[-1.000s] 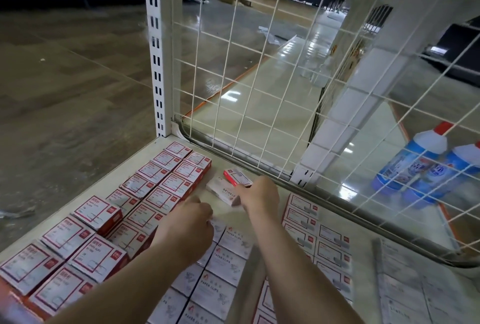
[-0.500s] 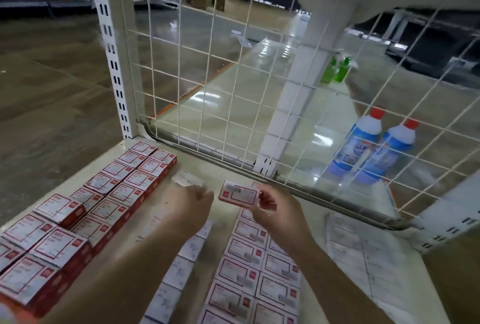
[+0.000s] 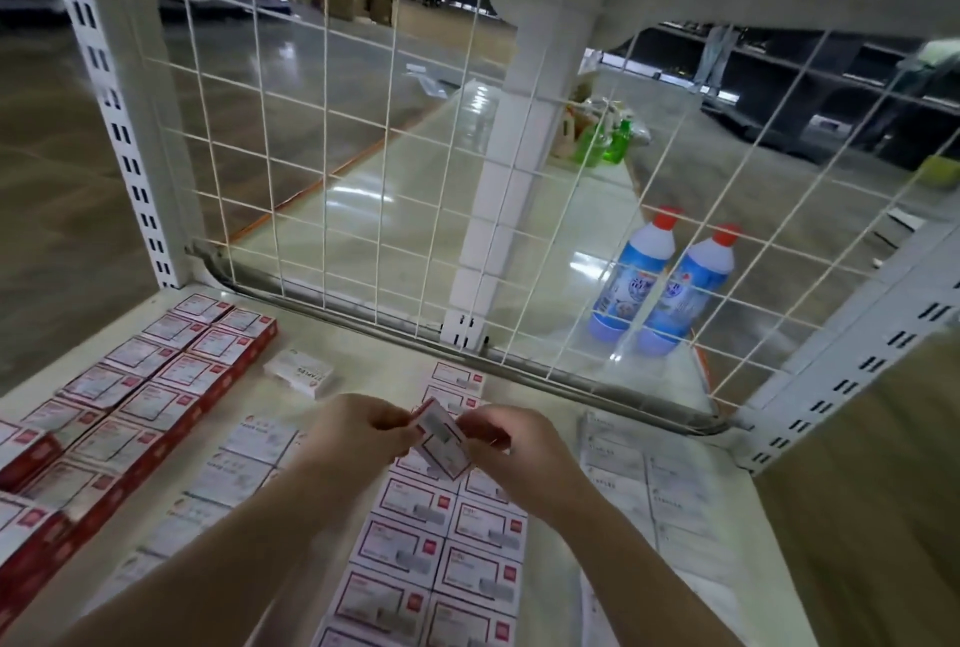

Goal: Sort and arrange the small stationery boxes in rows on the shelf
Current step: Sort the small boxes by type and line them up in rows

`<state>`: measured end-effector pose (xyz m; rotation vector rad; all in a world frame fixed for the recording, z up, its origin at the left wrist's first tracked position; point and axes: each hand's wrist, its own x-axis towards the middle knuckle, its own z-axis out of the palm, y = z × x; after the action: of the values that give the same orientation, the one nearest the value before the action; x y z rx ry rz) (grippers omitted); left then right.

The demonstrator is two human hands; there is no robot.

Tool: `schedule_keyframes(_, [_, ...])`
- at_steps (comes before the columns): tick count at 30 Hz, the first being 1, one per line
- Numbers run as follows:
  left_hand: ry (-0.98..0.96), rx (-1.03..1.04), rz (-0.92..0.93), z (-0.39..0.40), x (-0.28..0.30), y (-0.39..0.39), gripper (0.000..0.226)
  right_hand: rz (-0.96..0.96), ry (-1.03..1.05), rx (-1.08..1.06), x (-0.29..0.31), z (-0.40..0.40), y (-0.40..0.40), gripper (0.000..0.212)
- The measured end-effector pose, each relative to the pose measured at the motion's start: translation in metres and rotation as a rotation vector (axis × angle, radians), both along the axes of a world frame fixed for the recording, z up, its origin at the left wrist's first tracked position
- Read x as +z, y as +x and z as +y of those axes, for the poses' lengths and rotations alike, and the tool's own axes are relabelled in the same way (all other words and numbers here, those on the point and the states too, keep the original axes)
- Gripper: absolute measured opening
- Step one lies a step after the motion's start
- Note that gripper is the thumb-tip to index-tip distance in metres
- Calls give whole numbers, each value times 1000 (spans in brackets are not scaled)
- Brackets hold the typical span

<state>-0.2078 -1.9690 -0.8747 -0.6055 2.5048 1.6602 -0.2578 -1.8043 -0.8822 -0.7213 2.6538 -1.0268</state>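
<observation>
Many box rows [image 3: 436, 537] cover cream shelf [image 3: 374, 366]; wire mesh [image 3: 363, 153] behind.

Light: even, dim indoor light
Glare: bright reflections seen on the glossy floor [image 3: 467, 168]
Blur: forearms and near boxes smeared
Edges: wide-angle bending

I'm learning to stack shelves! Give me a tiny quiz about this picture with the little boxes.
1. True or false: both hands hold one small box above the rows.
2. What stands behind the wire mesh? A) two blue bottles B) a bucket C) a stack of books
3. Fill in: one white box lies alone on the shelf, tilted, between the red boxes and the ____ rail.

Key
1. True: the left hand and right hand pinch it together.
2. A: the blue bottles have red caps.
3. back
</observation>
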Motion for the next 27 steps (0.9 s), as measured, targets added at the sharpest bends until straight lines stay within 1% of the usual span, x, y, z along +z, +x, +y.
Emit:
schedule_keyframes(2, [-13, -8, 19, 0, 1, -2, 11, -40, 6, -14, -1, -1, -2, 19])
schedule_keyframes(4, [20, 24, 37, 0, 0, -2, 22, -62, -6, -61, -2, -2, -3, 17])
schedule_keyframes(6, [54, 53, 9, 1, -3, 0, 32, -115, -98, -145, -4, -3, -1, 13])
schedule_keyframes(7, [70, 52, -16, 3, -5, 1, 31, -158, -175, -192, -5, -4, 1, 14])
schedule_keyframes(8, [89, 38, -42, 5, -8, 2, 30, -196, -243, -227, -6, -5, 2, 18])
schedule_keyframes(10, [134, -4, -81, 11, -15, 4, 25, -255, -311, -248, -7, -7, 4, 31])
schedule_keyframes(13, [183, -42, -116, 19, -20, 6, 14, -302, -322, -220, -10, -8, 6, 54])
schedule_keyframes(14, [208, -28, -118, 21, -21, 7, 13, -300, -318, -220, -10, -8, 6, 58])
schedule_keyframes(16, [292, 26, -114, 22, -22, 9, 15, -267, -274, -237, -10, -9, 7, 55])
schedule_keyframes(19, [425, 117, -109, 21, -21, 13, 23, -248, -257, -285, -11, -8, 7, 39])
schedule_keyframes(23, [472, 175, -73, 17, -22, 11, 19, -233, -326, -383, -15, -5, 8, 14])
schedule_keyframes(25, [464, 218, -43, 15, -24, 8, 24, -245, -343, -394, -15, -3, 9, 15])
schedule_keyframes(27, [436, 257, 4, 14, -25, 5, 30, -296, -380, -366, -14, 0, 12, 24])
